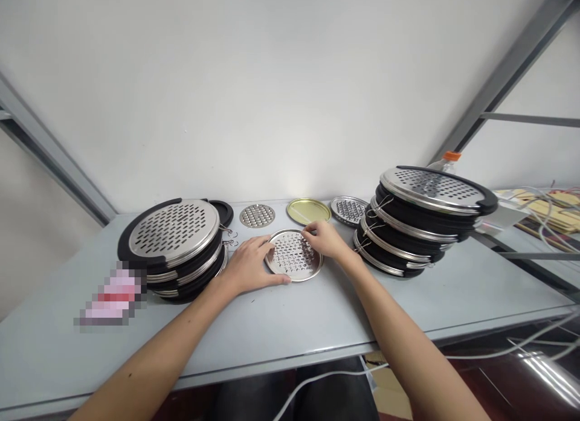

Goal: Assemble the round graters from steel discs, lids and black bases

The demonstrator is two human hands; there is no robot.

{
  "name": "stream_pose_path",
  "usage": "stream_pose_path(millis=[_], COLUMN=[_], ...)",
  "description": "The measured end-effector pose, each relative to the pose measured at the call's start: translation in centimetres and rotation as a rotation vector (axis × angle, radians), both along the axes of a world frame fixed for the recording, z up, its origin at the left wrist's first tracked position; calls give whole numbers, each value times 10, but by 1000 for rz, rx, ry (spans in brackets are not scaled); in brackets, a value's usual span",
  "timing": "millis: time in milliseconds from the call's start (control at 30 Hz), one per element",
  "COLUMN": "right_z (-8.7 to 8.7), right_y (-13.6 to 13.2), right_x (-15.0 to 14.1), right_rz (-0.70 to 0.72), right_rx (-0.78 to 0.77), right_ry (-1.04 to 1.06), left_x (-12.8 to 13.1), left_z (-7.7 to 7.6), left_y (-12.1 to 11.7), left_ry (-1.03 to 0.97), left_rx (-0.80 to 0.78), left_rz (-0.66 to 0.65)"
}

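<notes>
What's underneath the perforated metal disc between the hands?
The perforated metal disc lies on the pale grey tabletop, touched by the left hand and right hand. Its underside is covered, so nothing beneath it can be seen.

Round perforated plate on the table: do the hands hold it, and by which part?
Yes, by the rim: the left hand clasps the left edge of the perforated steel plate; the right hand grips its far edge.

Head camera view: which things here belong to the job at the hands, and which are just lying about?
Belongs to the job:
the perforated steel disc, touched by the left hand and right hand
two stacks of black-rimmed round graters
small perforated disc
gold-coloured lid

Lying about:
plastic bottle with orange cap
white cables
</notes>
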State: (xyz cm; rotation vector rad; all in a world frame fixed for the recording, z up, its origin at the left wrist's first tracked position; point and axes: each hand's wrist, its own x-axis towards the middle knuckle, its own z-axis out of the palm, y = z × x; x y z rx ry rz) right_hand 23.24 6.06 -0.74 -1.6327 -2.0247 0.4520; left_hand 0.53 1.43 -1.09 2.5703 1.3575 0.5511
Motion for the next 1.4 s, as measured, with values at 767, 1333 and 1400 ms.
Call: stream_pose_path(millis=[767, 1333, 1400], right_z=[-7, -1, -2], right_y=[-8, -14, -15], right_x=[-16, -20, -21], right_rz=[373, 424, 425], right_rx=[80, 101, 101], right_ry=[79, 54, 51], left_x=[-7, -2, -2], left_z=[3, 5, 7], left_y=[-4, -4, -4], left_ry=[13, -18, -17], left_rx=[-166, -113, -108], left_rz=[-207, -220, -222])
